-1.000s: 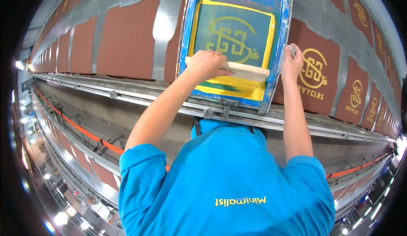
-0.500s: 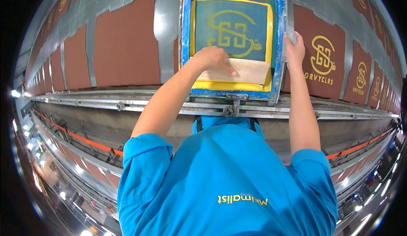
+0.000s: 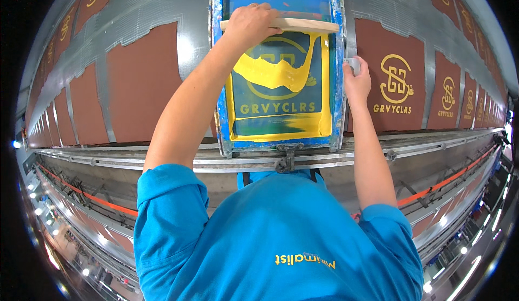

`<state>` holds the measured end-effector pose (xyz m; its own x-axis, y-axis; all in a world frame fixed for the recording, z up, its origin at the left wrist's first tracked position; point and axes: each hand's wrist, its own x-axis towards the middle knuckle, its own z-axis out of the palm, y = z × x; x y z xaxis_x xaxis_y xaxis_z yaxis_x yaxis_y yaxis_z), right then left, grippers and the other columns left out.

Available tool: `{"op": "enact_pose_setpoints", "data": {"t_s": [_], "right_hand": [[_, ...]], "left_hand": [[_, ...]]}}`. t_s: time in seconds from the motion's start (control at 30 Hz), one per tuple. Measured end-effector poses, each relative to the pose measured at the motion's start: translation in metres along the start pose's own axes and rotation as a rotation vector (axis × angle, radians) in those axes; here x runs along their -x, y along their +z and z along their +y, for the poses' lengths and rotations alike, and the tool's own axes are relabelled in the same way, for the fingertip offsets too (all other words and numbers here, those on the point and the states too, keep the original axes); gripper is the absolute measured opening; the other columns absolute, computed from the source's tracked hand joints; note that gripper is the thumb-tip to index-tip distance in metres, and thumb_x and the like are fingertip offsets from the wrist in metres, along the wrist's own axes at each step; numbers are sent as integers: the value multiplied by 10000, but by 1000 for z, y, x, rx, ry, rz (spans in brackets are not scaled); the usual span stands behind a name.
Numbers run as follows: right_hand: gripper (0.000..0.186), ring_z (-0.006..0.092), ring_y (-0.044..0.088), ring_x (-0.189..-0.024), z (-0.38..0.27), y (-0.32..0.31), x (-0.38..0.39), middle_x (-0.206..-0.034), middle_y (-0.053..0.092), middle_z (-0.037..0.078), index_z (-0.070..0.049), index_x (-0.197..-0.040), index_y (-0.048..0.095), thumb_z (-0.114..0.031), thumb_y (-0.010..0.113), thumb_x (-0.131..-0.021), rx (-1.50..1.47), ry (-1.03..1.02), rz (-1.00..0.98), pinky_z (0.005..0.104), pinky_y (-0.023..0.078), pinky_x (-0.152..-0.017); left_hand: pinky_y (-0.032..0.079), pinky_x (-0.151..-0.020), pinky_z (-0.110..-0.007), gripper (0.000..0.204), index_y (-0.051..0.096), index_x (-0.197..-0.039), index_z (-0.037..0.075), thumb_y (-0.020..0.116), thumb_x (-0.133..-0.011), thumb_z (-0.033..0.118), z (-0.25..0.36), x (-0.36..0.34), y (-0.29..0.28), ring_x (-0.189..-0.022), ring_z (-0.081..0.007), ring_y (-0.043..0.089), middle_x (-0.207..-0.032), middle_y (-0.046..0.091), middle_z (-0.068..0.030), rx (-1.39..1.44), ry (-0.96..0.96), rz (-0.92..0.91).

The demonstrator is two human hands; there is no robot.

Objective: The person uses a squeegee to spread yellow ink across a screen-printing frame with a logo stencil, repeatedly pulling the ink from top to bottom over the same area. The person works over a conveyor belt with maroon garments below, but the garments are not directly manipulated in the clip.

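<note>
I log the left hand (image 3: 251, 22) clasping a pale, straight wooden bar (image 3: 311, 26) — bar under its fingers, across the far part of a blue-framed rectangular screen (image 3: 337, 84). Right hand (image 3: 357, 82) grasps a small grey knob (image 3: 354, 64) beside it. Yellow capitals (image 3: 392, 109) mark a brown rectangular panel (image 3: 378, 41) — long grey table (image 3: 189, 9), lamp-lit hall.

Yellow ink (image 3: 275, 74) lies inside the blue rectangular frame (image 3: 336, 47), a pale straight wooden bar (image 3: 308, 26) across it toward the far end. Brown rectangular panels (image 3: 143, 90) lie left and right of the frame on the grey desk (image 3: 190, 9), a long metal rail (image 3: 232, 163) before it.
</note>
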<state>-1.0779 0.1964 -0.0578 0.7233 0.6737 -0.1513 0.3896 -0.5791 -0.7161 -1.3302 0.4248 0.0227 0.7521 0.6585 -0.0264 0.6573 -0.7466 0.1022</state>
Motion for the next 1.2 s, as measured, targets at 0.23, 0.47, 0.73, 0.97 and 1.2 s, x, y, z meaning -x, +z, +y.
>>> {"op": "enact_pose_setpoints", "data": {"t_s": [0.23,0.47,0.73,0.97,1.2], "right_hand": [[602,321,719,-1076,-4,-5,-25,-1149,749,168,-71,-1335,652,-403,847,-873,65,-346,102,435,548,-968],[415,343,725,-1017,-125,20,-101,-1045,771,133,-104,-1108,786,-451,817,-884,390,-880,-448,453,543,-963],[196,313,744,-884,-134,46,-86,-957,777,76,-180,-1048,799,-298,797,-891,730,-762,-490,477,563,-850],[161,311,722,-854,-69,20,7,-905,728,78,-119,-952,770,-138,747,-794,642,-918,-390,460,526,-851],[488,256,690,-1025,11,-31,160,-1100,733,93,-21,-1181,716,-42,775,-697,499,-919,-397,418,489,-926]], "left_hand": [[625,-809,-436,441,804,-1096,143,749,-912,540,-29,0,-11,-958,-286,766,-990,785,-82,4,-145,-284],[629,-784,-433,485,829,-998,131,727,-919,598,-38,0,-10,-847,-290,780,-862,790,-89,-49,-217,-403],[624,-813,-437,460,823,-1056,145,753,-893,569,-36,14,0,-875,-301,782,-894,796,-91,-15,-232,-318],[615,-857,-452,377,781,-1105,129,831,-826,378,27,108,10,-973,-304,762,-1059,772,-91,83,-300,-339],[603,-867,-454,499,749,-1162,117,808,-667,129,117,260,21,-1007,-322,729,-1092,717,-89,224,-283,-180]]}}
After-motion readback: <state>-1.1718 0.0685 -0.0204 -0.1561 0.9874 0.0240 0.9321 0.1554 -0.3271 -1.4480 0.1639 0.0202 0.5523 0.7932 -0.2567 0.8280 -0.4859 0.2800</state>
